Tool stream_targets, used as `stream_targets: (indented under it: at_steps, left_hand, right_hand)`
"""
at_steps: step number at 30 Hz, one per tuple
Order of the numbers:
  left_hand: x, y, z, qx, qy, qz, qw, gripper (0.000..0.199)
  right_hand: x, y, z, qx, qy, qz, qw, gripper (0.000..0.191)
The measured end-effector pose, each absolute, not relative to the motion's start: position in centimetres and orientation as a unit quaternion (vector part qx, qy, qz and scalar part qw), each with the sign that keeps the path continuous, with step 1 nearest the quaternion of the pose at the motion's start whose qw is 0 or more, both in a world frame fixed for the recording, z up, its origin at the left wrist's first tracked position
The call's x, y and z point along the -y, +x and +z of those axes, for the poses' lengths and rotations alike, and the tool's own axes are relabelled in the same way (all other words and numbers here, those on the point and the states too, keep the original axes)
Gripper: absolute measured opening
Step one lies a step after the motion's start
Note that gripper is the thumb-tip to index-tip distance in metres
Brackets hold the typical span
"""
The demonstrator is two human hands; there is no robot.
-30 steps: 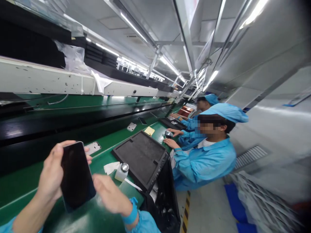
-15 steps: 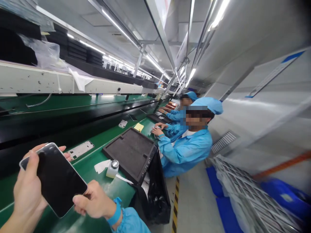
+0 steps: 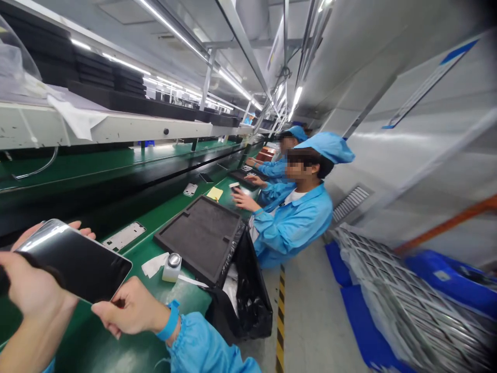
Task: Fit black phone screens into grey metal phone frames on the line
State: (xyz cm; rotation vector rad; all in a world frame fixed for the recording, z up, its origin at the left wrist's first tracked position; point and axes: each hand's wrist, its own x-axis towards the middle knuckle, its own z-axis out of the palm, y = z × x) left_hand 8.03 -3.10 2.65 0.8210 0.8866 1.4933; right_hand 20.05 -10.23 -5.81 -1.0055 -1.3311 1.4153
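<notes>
Gripping a dark phone [image 3: 75, 261], both hands, left [image 3: 29, 287] and right [image 3: 126, 311], hold it flat, long axis left-right.

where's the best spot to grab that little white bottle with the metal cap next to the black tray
Grip the small white bottle around its body, just under the metal cap, coming from above or from the worker's side. It stands upright on the green bench, with the black foam tray close on its far right and a white wipe to its left, so those sides are crowded. Both hands are on the phone.
</notes>
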Motion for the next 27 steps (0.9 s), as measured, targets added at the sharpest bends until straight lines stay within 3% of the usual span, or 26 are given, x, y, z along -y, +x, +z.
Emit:
stream_targets:
  at_steps: [5,9,12,15,20,27]
  left_hand:
    - [3.4,13.3,6.0,-0.327,0.360,0.622,0.613,0.065]
    - [2.8,16.7,6.5,-0.298,0.400,0.590,0.634,0.065]
    - [1.3,19.9,6.4,-0.288,0.450,0.478,0.697,0.071]
    - [0.0,23.9,5.9,-0.276,0.497,0.333,0.752,0.059]
    - [-0.8,30.5,4.2,-0.211,0.592,0.231,0.742,0.046]
    - [-3.3,38.0,1.4,-0.182,0.576,0.203,0.771,0.049]
  right_hand:
    - [10.8,25.2,-5.4,0.525,-0.427,0.533,0.508,0.086]
    - [11.7,29.5,-4.8,0.527,-0.435,0.510,0.522,0.085]
    - [10.5,33.2,-3.4,0.514,-0.426,0.435,0.604,0.084]
    - [7.7,37.3,-1.7,0.479,-0.436,0.316,0.693,0.083]
    - [4.2,43.3,-1.7,0.412,-0.476,0.342,0.698,0.072]
    - [2.3,50.7,-6.2,0.421,-0.547,0.328,0.646,0.082]
